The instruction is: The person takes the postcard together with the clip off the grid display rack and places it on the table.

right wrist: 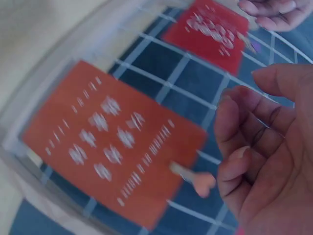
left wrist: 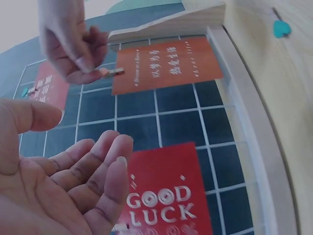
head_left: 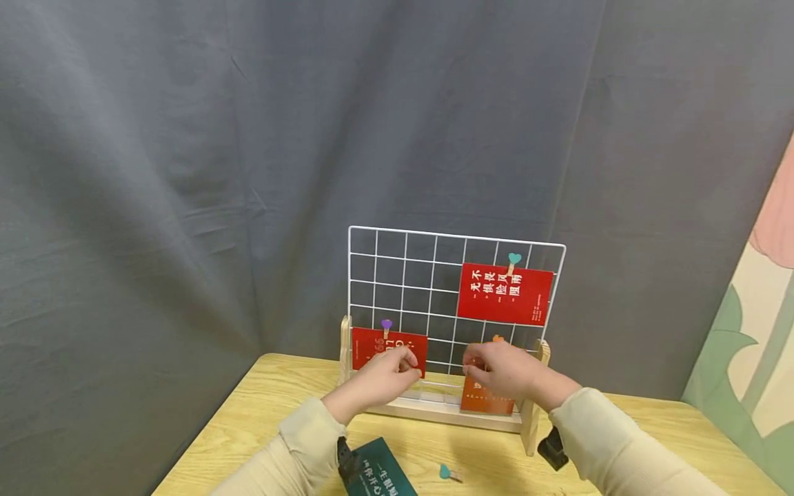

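My left hand [head_left: 381, 379] was held in front of the lower left part of the wire grid [head_left: 422, 275], fingers relaxed and loosely spread, gripping nothing; its fingertips [left wrist: 115, 156] lay just beside the red card [left wrist: 166, 196] (printed GOOD LUCK), which hung on the grid from a purple clip [head_left: 387, 325]. My right hand [head_left: 505, 372] was at the lower right part of the grid, at the orange card [left wrist: 166, 63]. In the left wrist view its thumb and fingers sat at the orange clip [left wrist: 110, 72] on that card's top edge; I cannot tell whether they pinched it, since the right wrist view showed the fingers curled just beside the clip [right wrist: 195, 178], slightly apart. A second red card [head_left: 505, 293] hung at the upper right of the grid under a teal clip [head_left: 514, 260]. In front of the grid, on the wooden table [head_left: 260, 413], lay a loose teal clip [head_left: 448, 472] and a dark green card [head_left: 378, 468].
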